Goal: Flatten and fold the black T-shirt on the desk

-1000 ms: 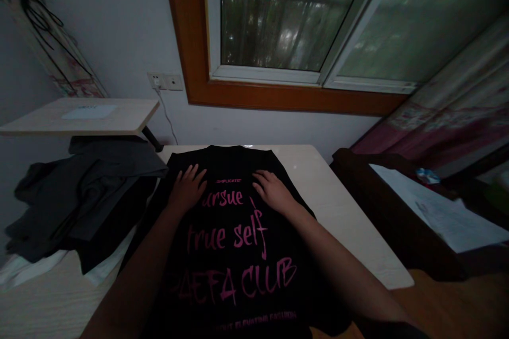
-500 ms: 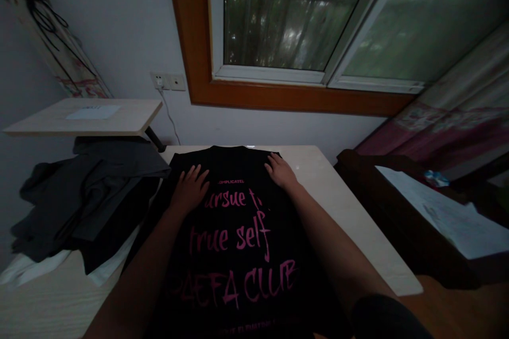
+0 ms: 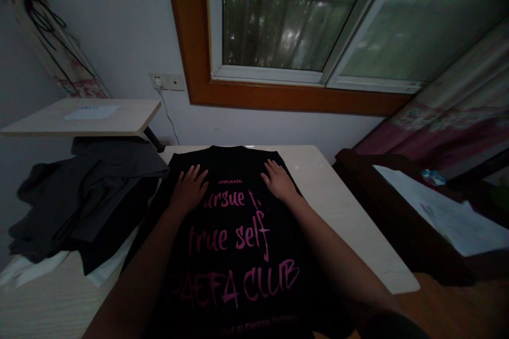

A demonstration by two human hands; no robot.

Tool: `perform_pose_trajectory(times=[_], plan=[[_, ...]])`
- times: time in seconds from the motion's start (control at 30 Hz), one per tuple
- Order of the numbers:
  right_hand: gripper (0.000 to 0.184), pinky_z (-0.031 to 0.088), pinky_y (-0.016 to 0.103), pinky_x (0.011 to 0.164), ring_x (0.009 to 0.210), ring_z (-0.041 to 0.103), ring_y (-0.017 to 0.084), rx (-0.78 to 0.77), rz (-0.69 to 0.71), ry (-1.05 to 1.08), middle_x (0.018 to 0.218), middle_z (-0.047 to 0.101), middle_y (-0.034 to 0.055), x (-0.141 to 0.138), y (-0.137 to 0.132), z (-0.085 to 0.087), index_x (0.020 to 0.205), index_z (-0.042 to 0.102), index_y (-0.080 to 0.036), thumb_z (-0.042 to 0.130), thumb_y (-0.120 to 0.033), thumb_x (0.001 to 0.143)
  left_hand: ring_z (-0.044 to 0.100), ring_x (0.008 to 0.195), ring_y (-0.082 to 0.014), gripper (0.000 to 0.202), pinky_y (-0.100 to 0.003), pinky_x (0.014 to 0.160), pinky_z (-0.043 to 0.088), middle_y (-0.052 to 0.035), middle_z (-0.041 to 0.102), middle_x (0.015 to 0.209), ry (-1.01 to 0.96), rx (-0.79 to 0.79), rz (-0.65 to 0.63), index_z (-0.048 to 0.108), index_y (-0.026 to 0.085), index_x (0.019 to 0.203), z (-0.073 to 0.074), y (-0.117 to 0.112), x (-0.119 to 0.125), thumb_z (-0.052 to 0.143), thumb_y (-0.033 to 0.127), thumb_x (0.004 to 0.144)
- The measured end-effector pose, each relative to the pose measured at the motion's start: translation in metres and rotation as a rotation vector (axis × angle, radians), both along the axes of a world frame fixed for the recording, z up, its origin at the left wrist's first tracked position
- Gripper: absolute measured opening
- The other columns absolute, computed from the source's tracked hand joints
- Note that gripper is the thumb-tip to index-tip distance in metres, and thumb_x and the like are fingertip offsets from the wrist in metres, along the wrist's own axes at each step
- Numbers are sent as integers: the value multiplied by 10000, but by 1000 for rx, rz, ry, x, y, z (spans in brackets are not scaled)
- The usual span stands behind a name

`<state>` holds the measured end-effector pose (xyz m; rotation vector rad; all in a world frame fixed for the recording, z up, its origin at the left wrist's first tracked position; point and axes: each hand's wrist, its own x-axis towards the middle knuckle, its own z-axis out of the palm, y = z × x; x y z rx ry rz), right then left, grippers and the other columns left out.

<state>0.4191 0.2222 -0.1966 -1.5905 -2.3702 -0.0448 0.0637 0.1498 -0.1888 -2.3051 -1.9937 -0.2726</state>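
Observation:
A black T-shirt (image 3: 228,167) with pink lettering lies spread on the table, its collar end toward the window. My left hand (image 3: 190,188) rests flat on the shirt's upper left part, fingers spread and pointing away from me. On the upper right part, near the shoulder, my right hand (image 3: 278,180) also lies flat with its fingers out. Neither hand grips the cloth. The shirt's lower end runs out of view at the bottom, and my forearms cover parts of its sides.
To the left, a heap of dark grey, black and white clothes (image 3: 91,190) sits under a raised shelf board (image 3: 135,126) with a paper on it. The pale table (image 3: 353,222) ends at the right. Beyond it stands dark brown furniture (image 3: 397,217) with a white sheet (image 3: 441,212) on top.
My right hand has slid slightly down from the shirt's right shoulder edge and inward, toward me. My left hand stays in about the same place on the cloth.

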Motion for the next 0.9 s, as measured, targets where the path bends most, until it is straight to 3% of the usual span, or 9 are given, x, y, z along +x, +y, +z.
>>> perform_pose_trajectory(times=[0.43, 0.63, 0.9], plan=[[554, 309, 508, 1226, 1505, 302, 296, 21, 68, -10, 1611, 351, 144, 23, -71, 3, 1521, 458, -127, 430, -436, 1062, 267, 1533, -293, 543, -558, 1228, 227, -91, 350, 1635, 6, 2, -4, 452, 270, 1524, 0, -1, 1, 328, 466, 1033], [528, 322, 542, 1212, 1515, 273, 307, 16, 116, -19, 1630, 321, 104, 27, -80, 6, 1538, 448, -220, 460, -437, 1057, 246, 1540, -298, 558, -569, 1223, 225, -106, 325, 1644, 24, -4, -11, 427, 260, 1540, -1, -1, 1, 315, 470, 1035], [534, 308, 544, 1216, 1527, 238, 309, -1, 124, -44, 1643, 292, 99, 28, -79, 7, 1547, 436, -233, 466, -442, 1056, 203, 1553, -302, 588, -583, 1223, 211, -92, 250, 1672, 50, -44, -49, 377, 245, 1566, 1, -14, -2, 311, 489, 1035]])
